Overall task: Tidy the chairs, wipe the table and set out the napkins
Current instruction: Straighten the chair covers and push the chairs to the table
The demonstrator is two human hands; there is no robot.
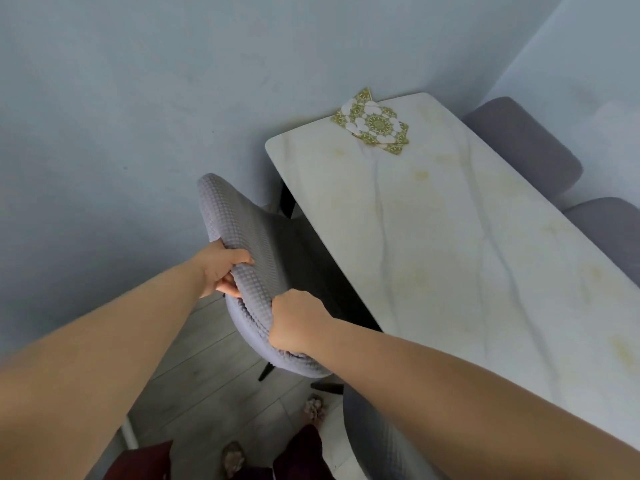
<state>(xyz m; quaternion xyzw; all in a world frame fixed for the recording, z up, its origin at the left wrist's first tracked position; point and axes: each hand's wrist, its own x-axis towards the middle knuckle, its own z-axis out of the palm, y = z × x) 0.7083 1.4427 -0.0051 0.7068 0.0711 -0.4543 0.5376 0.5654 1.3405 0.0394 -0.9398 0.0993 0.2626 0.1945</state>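
A grey quilted chair (249,237) stands at the left long side of the white marble table (450,244), its seat tucked under the edge. My left hand (221,268) grips the top rim of the chair's backrest, thumb over the front. My right hand (298,323) grips the same rim lower down, nearer to me, fingers curled behind it. A fanned stack of green-and-white patterned napkins (372,123) lies at the table's far end, against the wall.
Two more grey chairs (523,147) (613,233) stand on the table's right side. Another grey chair back (381,441) is close below my right arm. The blue-grey wall (138,98) runs close on the left. My slippered feet (232,459) stand on light wood flooring.
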